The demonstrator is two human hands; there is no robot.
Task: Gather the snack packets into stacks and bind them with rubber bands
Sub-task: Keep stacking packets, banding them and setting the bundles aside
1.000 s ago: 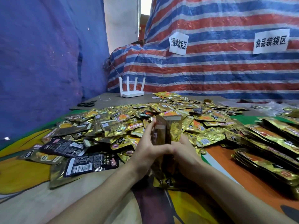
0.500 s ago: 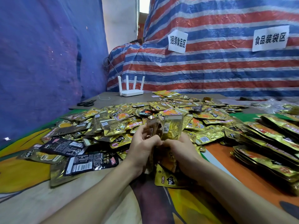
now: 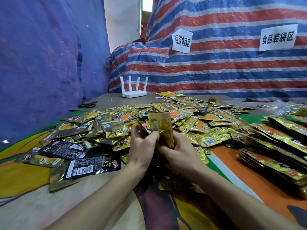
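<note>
A big heap of gold and black snack packets (image 3: 166, 118) covers the middle of the table. In front of it both hands hold a small upright stack of packets (image 3: 162, 128) between them. My left hand (image 3: 142, 146) grips the stack's left side, with a dark packet edge sticking up by its fingers. My right hand (image 3: 179, 151) grips the lower right of the stack. One gold packet (image 3: 171, 184) lies flat on the cloth below my hands. Neat stacks of packets (image 3: 275, 146) lie at the right. No rubber band is visible.
A white router (image 3: 133, 90) and black scissors (image 3: 87, 105) sit at the far left of the table. Dark packets (image 3: 91, 166) lie face down at the near left. Striped tarpaulin with two paper signs forms the back wall; blue tarpaulin hangs on the left.
The stack has been squared up between my hands and turned, so a gold packet's back with a barcode now faces me. The hands stayed in roughly the same place.
</note>
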